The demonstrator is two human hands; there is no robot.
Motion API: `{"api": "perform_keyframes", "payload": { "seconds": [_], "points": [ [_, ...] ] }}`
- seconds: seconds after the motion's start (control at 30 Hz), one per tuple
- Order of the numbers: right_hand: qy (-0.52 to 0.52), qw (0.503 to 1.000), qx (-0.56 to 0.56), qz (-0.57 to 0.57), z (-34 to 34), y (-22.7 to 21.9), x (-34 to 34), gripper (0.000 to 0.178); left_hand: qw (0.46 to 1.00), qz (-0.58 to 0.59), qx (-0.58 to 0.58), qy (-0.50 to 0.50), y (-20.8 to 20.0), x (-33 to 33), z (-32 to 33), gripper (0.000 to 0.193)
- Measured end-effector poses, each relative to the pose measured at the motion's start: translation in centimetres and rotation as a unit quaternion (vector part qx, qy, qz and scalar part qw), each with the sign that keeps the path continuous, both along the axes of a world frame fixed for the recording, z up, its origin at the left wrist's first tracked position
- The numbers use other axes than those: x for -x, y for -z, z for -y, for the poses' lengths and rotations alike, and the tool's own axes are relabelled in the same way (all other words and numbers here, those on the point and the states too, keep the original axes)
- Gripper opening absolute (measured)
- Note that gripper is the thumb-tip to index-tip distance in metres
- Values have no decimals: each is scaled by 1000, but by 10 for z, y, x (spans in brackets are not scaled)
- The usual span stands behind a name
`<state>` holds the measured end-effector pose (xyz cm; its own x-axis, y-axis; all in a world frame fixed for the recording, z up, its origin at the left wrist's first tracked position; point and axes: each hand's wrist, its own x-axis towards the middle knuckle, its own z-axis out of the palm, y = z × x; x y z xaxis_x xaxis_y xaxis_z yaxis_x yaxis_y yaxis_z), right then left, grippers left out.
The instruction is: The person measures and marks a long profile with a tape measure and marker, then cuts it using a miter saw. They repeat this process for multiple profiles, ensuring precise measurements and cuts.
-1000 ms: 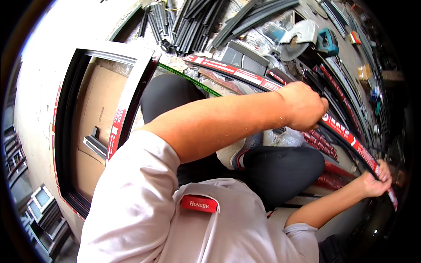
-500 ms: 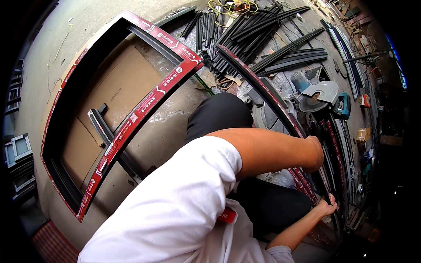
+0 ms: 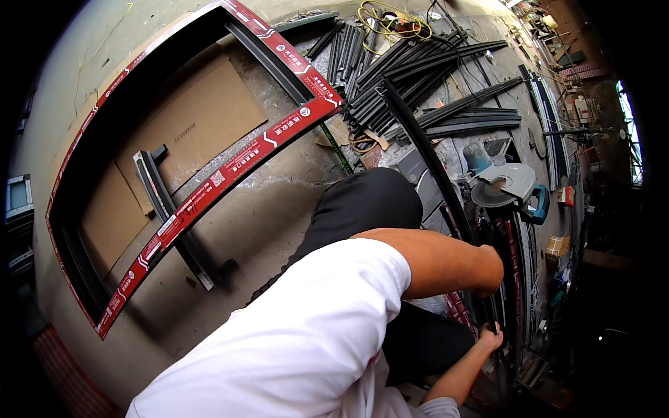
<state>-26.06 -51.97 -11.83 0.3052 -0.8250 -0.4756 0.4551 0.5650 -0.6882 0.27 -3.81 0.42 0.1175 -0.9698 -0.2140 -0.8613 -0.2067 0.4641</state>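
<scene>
A long black frame profile point(image 3: 421, 143) slants from the pile of dark bars down past my knees on the right. My right hand point(image 3: 492, 338) is closed around its lower part, fingers curled over the edge. My left arm point(image 3: 453, 261) reaches across to the same profile, bent at its far end. That arm hides my left hand, so its fingers cannot be made out. A large rectangular frame point(image 3: 272, 136) with red printed film on black profiles stands at the left, apart from both hands.
A circular cutting saw point(image 3: 502, 182) sits beyond the profile. Dark bars point(image 3: 411, 66) lie heaped at the back, near a yellow cable point(image 3: 369, 17). Cardboard point(image 3: 198, 111) and a short profile piece point(image 3: 155, 184) lie within or under the big frame. More long profiles line the right.
The long profile has turned: its red film strip faced up before, and now mostly black shows. My right hand appears further left and lower. The view has shifted slightly.
</scene>
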Motion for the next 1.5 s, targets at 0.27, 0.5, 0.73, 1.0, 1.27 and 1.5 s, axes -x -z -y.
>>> {"api": "perform_keyframes", "payload": {
  "seconds": [0.27,0.5,0.73,1.0,1.27,1.5],
  "points": [
    [11,997,-62,35,-65,-16,-30,30,999,25,30,-8,3,-9,-21,42],
    [-67,991,110,44,-89,-19,-64,39,991,94,40,-88,2,-50,-16,37],
    [-30,999,18,-26,-158,48,-129,50,979,166,16,-117,47,-157,-86,29],
    [-107,992,-61,-21,-214,124,-194,39,946,281,-32,-157,156,-277,-200,28],
    [-143,985,-92,-39,-277,199,-232,25,946,286,21,-154,236,-332,-251,32],
    [-160,977,-128,-53,-331,230,-269,34,947,234,-80,-205,288,-319,-212,29]
  ]
}}
